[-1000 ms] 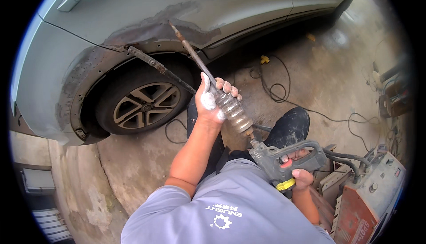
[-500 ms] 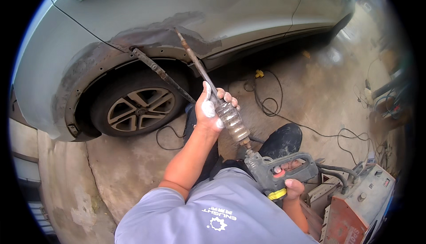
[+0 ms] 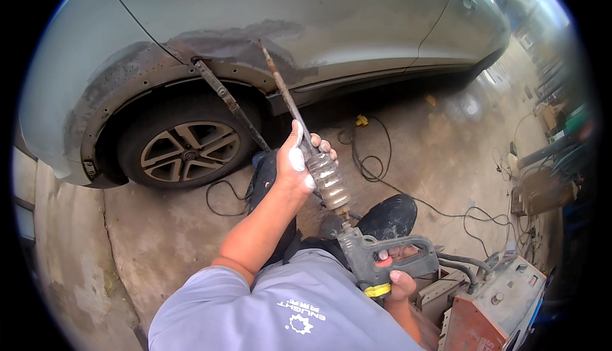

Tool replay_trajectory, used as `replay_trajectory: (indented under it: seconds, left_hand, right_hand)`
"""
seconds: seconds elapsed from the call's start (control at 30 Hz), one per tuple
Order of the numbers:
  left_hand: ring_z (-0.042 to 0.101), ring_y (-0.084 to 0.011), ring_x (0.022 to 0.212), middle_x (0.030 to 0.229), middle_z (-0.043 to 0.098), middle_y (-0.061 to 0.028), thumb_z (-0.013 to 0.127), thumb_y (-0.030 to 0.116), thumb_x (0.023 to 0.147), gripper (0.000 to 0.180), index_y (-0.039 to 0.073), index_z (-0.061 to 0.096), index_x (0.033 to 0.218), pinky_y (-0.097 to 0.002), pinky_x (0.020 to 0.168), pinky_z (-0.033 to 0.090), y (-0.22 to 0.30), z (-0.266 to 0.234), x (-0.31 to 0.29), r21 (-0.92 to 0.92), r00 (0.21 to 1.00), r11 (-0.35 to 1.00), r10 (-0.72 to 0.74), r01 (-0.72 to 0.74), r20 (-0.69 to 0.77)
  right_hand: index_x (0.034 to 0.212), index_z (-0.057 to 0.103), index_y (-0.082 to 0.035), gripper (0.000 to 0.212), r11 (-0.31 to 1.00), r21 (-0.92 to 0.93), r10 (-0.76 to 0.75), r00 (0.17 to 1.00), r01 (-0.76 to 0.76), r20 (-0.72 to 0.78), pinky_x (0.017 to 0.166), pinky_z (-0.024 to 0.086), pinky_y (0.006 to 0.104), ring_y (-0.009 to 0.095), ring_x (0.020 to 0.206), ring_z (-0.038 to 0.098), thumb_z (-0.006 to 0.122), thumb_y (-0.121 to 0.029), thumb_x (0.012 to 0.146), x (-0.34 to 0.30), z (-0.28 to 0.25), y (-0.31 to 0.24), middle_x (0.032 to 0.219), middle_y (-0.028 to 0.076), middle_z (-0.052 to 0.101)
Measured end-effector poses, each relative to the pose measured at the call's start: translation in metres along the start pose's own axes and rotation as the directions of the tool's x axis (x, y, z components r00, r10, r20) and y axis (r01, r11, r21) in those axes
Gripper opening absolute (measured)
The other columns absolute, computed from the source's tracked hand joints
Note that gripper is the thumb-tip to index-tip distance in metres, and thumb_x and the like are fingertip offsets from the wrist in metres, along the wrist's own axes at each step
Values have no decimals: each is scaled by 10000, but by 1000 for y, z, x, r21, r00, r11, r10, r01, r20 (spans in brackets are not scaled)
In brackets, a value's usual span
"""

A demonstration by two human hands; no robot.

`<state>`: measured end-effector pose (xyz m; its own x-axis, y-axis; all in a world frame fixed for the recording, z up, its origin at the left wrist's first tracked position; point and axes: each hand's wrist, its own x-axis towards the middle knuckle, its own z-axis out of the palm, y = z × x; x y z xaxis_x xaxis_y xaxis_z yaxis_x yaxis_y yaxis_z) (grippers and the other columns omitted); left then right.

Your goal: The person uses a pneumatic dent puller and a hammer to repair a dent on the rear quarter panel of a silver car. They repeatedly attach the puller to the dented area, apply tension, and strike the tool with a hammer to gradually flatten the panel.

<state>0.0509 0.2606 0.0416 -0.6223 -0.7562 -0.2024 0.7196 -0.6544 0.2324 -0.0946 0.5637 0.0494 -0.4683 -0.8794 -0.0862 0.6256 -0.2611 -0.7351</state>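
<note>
A slide-hammer dent puller [image 3: 285, 94] is held in both hands, its thin tip pointing at a bare, sanded grey patch [image 3: 255, 35] on a car body panel above the wheel arch. Whether the tip touches the metal I cannot tell. My left hand [image 3: 301, 160], whitened with powder, wraps round the shaft beside the ribbed sliding weight [image 3: 328, 181]. My right hand [image 3: 398, 271] grips the gun-like black handle [image 3: 414, 258], with fingers near its red trigger. A flat perforated metal bar [image 3: 226, 99] leans from the arch edge down toward my left leg.
The pale car [image 3: 370, 19] fills the far side, its wheel [image 3: 190, 152] at left. A red and grey machine [image 3: 491, 300] stands at lower right, with thick cables [image 3: 460, 263] running to the handle. A thin black cord [image 3: 440, 207] loops across the concrete floor [image 3: 159, 230].
My view has shifted slightly, so the hands and handle sit a little further left in the picture. Both hands keep their hold, and the tip stays at the sanded patch.
</note>
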Motion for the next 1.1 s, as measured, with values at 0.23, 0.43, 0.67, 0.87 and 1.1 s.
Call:
replay_trajectory:
  seconds: [0.23,0.43,0.67,0.87,1.1]
  left_hand:
    - [666,-360,746,738,643,-126,491,623,1031,613,96,592,734,-519,686,581,0,-2,0,-15,1000,1000,2,-2,23]
    - [667,-358,739,745,655,-129,495,622,1029,611,96,603,739,-519,677,582,-1,-4,2,-26,999,1000,-3,4,51]
    - [667,-352,722,734,653,-130,473,676,1011,651,99,611,744,-508,667,577,1,0,1,-18,999,1000,-18,18,31]
    - [647,-322,666,721,628,-112,470,769,960,710,87,627,839,-471,636,559,43,19,29,23,999,999,32,-32,-30]
    - [620,-306,684,713,600,-108,490,599,1043,541,122,547,793,-449,652,539,-7,7,-6,9,997,999,53,-53,-49]
  right_hand:
    - [1230,498,-101,592,996,-63,-69,995,65,-76,1006,447,358,217,1052,517,665,-110,662,-5,4,3,1071,67,505]
    - [1232,503,-115,574,995,-47,-93,996,93,-3,1007,440,371,214,1024,506,648,-116,676,-3,-1,6,1047,55,488]
    - [1240,502,-114,593,996,18,-90,996,90,10,1077,419,429,243,1087,514,654,-73,668,1,5,7,1115,56,504]
    - [1184,521,-141,561,996,-34,-78,997,78,-9,1067,426,430,251,1126,532,667,-83,645,4,14,4,1178,56,539]
    - [1164,523,-153,553,998,53,-37,995,32,92,967,471,419,233,1073,545,695,-64,645,11,-25,10,1081,22,527]
